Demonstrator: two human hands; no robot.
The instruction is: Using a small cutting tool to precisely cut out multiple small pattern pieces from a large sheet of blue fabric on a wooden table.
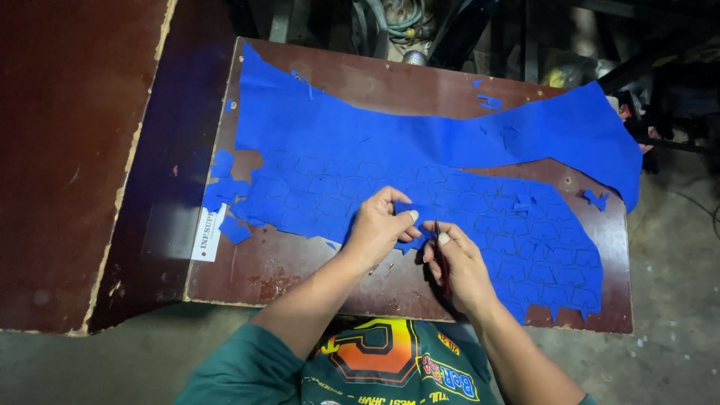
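Blue sheet: a wide, soft, matte blue suede-like sheet [420, 142] lies flat across the counter, its lower half scored with rows of small cut outlines.
Cut piece: a small blue cut-out piece [411, 212] sits at the sheet's near edge, pinched between thumb and fingers of the left hand.
Left hand: the left hand [377, 229] is curled and closed on the cut piece, the forearm reaching in from the lower left.
Right hand: the right hand [459, 266] is closed around a thin dark tool with a reddish handle [442, 262], fingertips touching the sheet just beside the cut piece — whether it is a blade cannot be told.
Counter: a dark reddish-brown wooden board counter [300, 262], scuffed and chipped along its near edge.
Loose scraps: blue offcuts [225, 196] lie at the left end of the sheet, and one small scrap [595, 199] lies at the right.
Label: a white paper strip [208, 232] lies at the counter's left edge.
Side board: a second brown wooden board [67, 150] stands apart at left — same worn finish.
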